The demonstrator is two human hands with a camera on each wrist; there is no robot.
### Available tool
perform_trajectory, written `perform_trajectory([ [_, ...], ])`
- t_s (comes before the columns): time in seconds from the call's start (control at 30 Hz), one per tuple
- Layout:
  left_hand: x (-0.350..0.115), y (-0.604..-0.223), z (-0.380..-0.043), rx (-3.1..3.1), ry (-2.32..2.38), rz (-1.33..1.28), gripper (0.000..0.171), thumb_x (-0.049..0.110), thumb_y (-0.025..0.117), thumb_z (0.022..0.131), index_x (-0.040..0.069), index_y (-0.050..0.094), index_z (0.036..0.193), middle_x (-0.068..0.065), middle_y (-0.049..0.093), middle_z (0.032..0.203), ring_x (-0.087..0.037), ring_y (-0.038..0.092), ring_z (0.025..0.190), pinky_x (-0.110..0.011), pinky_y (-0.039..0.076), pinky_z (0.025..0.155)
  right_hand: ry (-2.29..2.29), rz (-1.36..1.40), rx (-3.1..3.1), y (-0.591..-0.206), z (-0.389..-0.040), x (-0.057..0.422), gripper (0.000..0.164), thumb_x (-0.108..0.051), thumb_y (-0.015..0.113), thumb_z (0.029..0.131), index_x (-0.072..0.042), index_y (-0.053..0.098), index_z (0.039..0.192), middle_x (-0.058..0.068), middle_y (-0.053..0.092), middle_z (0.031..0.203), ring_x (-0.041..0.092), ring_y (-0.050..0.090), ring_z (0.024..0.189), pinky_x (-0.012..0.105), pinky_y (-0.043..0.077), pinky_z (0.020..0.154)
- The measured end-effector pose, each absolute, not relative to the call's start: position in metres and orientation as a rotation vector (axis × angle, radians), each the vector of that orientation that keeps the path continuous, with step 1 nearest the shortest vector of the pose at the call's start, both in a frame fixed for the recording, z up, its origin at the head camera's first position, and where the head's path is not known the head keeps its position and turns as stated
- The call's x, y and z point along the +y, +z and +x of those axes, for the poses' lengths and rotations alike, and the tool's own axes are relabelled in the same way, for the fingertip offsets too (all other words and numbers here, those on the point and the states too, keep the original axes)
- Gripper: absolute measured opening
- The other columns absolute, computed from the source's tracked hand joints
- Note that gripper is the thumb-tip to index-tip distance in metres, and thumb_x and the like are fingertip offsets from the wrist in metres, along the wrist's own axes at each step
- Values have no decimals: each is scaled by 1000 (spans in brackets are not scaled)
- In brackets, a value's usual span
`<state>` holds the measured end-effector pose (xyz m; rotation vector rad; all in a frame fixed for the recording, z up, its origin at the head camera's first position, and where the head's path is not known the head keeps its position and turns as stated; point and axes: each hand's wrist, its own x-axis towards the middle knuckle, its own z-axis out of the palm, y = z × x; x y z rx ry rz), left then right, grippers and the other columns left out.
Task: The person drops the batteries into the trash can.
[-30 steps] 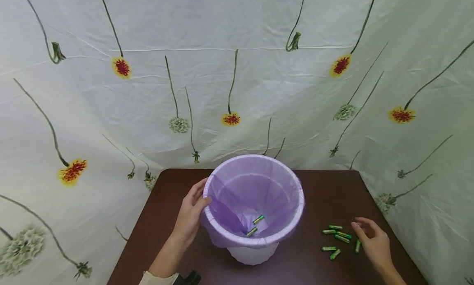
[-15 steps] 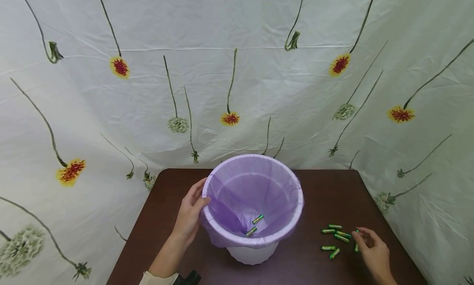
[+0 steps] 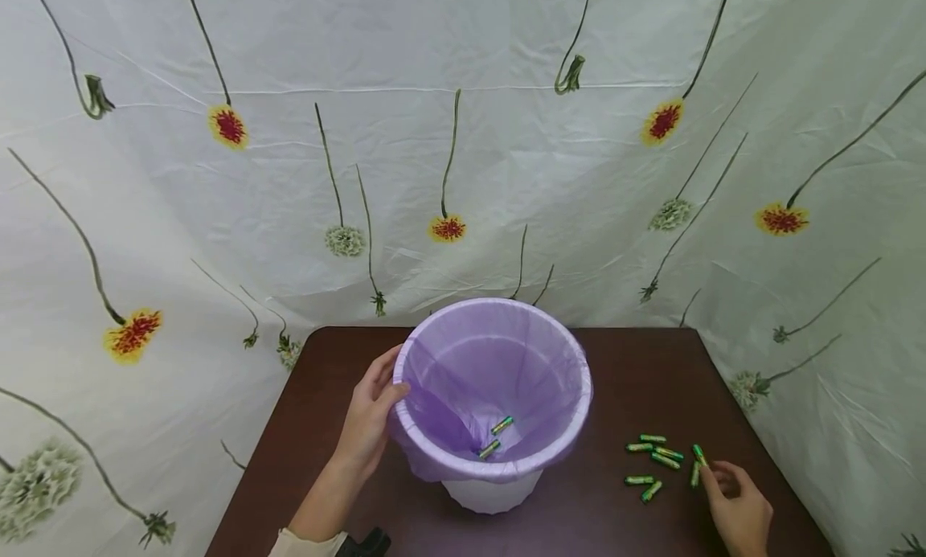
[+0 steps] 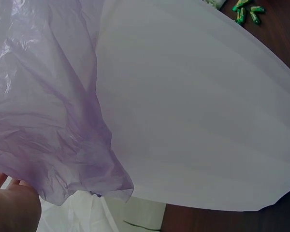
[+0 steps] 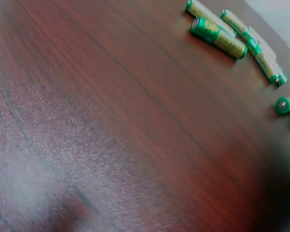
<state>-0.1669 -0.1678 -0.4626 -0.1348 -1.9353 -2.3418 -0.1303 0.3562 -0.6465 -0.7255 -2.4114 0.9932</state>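
Note:
My left hand (image 3: 369,420) grips the rim of a white trash bin (image 3: 492,495), thumb over the edge and fingers outside. A purple bag (image 3: 499,364) lines the bin and folds over its rim. Inside at the bottom lie two green-and-gold batteries, one battery (image 3: 502,425) just above the other battery (image 3: 489,449). To the right, my right hand (image 3: 741,505) pinches a battery (image 3: 698,454) between thumb and fingers, tilted up. Another battery (image 3: 695,474) lies right beside the fingertips. In the left wrist view, the bag (image 4: 53,96) and bin wall (image 4: 193,106) fill most of the frame.
Several loose batteries (image 3: 665,460) lie on the dark brown table (image 3: 622,380) between the bin and my right hand. Batteries (image 5: 217,37) also show at the right wrist view's upper right. A white flower-printed cloth (image 3: 289,187) hangs behind the table.
My right hand has come down among the batteries, pinched one and drawn it slightly toward the front right. The left hand keeps its hold on the rim. The head view has shifted slightly.

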Motion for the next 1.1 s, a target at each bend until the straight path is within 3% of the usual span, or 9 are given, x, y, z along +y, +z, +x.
perform_trajectory([
  [0.13, -168, -462, -167, -1929, -2341, -138, 56, -4, 56, 96, 3, 46, 151, -17, 48, 152, -29, 51, 130, -31, 51, 97, 1001, -777, -2400, -658, -128, 357, 34, -26, 73, 95, 2, 69, 114, 20, 71, 95, 28, 63, 79, 35, 46, 72],
  [0.23, -168, -462, -167, -1929, -2345, -135, 57, -3, 57, 96, 3, 46, 151, -16, 48, 152, -29, 51, 130, -30, 51, 97, 1029, -750, -2403, -665, -127, 356, 35, -25, 72, 96, 4, 67, 116, 26, 69, 101, 42, 61, 93, 55, 42, 87],
  [0.3, -167, -462, -167, -1932, -2347, -141, 57, -3, 57, 96, 3, 46, 152, -16, 48, 152, -29, 51, 130, -30, 51, 97, 1020, -718, -2408, -667, -127, 354, 36, -23, 72, 95, 6, 66, 116, 29, 68, 104, 46, 59, 97, 61, 38, 92],
  [0.63, -166, -464, -167, -1927, -2353, -119, 56, -2, 56, 98, 3, 45, 152, -16, 48, 153, -28, 51, 129, -30, 50, 97, 776, -658, -2653, -675, -126, 349, 51, -36, 74, 94, 11, 67, 114, 31, 62, 109, 52, 56, 98, 70, 40, 86],
  [0.87, -165, -464, -167, -1903, -2369, -106, 57, -3, 54, 97, 4, 44, 153, -14, 47, 153, -28, 50, 130, -30, 50, 98, 715, -611, -2658, -678, -130, 349, 47, -24, 77, 89, 15, 65, 113, 37, 58, 113, 54, 54, 100, 70, 40, 89],
  [1.1, -165, -465, -166, -1904, -2372, -98, 58, -3, 55, 97, 3, 43, 153, -14, 47, 153, -28, 49, 130, -29, 49, 98, 727, -581, -2593, -680, -128, 350, 36, -14, 74, 89, 15, 68, 108, 36, 58, 108, 53, 56, 95, 66, 42, 83],
])
